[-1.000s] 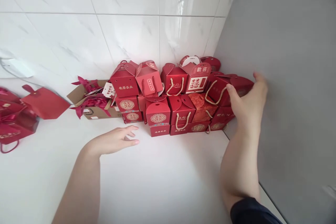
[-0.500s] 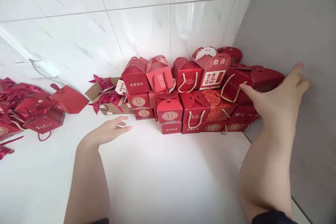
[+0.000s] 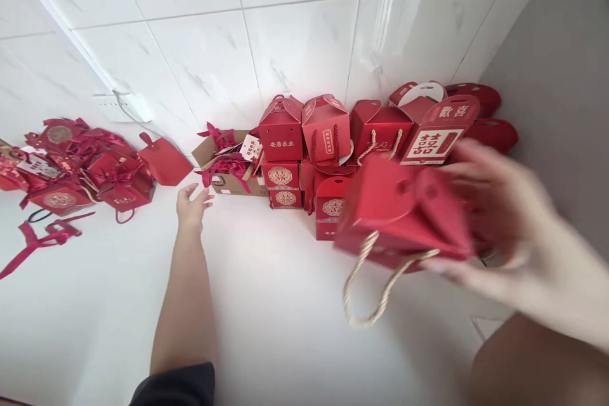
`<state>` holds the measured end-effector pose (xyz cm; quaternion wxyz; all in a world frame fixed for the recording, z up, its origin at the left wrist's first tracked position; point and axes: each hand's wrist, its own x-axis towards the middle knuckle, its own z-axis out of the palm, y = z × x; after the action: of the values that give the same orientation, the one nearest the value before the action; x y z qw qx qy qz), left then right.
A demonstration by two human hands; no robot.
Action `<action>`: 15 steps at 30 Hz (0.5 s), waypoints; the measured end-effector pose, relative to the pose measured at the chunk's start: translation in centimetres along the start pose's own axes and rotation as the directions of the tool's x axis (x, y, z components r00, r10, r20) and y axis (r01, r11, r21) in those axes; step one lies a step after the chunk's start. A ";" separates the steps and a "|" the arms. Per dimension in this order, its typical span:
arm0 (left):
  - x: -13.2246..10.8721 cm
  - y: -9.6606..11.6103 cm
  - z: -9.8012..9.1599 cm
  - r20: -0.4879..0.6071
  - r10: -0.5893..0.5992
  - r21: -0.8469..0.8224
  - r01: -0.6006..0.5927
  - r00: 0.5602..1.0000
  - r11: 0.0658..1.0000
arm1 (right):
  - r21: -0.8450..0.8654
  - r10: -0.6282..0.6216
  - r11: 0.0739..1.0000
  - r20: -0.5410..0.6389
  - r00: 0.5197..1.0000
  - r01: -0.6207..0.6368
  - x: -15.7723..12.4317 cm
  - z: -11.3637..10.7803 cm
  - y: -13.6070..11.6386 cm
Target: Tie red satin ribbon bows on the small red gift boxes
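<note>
My right hand (image 3: 499,228), blurred by motion, grips a red gift box (image 3: 399,209) and holds it up in front of the stacked boxes. A looped gold rope handle (image 3: 368,311) hangs from the box's near side. Over at the left, my left hand (image 3: 194,204) is empty with its fingers apart and slightly bent. It is nearest to the brown cardboard box (image 3: 238,184), which has dark pink ribbons and a white tag in it. The held box hides part of the lower row of the stack.
Red gift boxes (image 3: 281,141) stand stacked along the tiled wall (image 3: 295,38). More boxes with ribbons (image 3: 126,187) lie piled at the left, near a red box (image 3: 165,158) on its own. A socket with a cable (image 3: 126,108) sits on the wall. White countertop (image 3: 266,304) extends in front.
My right hand has lifted the gold-handled box off the right end of the stack and brought it left and nearer. My left hand has moved toward the left-hand pile. The view has shifted left.
</note>
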<state>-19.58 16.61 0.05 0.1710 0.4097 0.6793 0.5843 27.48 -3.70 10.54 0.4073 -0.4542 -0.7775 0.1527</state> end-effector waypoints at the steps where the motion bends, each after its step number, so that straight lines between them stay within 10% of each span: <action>1: 0.0 -0.4 0.2 0.000 -0.013 -0.023 0.013 1.000 1.000 | 0.028 0.021 0.999 0.057 0.998 -0.022 0.8 1.3 -0.3; 8: -0.4 -1.3 1.4 0.124 -0.022 -0.211 0.048 0.992 0.976 | 0.090 0.061 0.986 0.588 0.806 -0.141 2.8 9.7 -0.8; 15: 0.0 -1.9 1.7 0.097 -0.058 -0.411 0.093 0.994 0.907 | -0.153 0.160 0.985 0.661 0.733 -0.077 2.2 8.0 -0.1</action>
<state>-19.00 17.80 -2.13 0.3043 0.3612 0.5477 0.6906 20.65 -0.84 6.69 0.0630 -0.4402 -0.8487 0.2862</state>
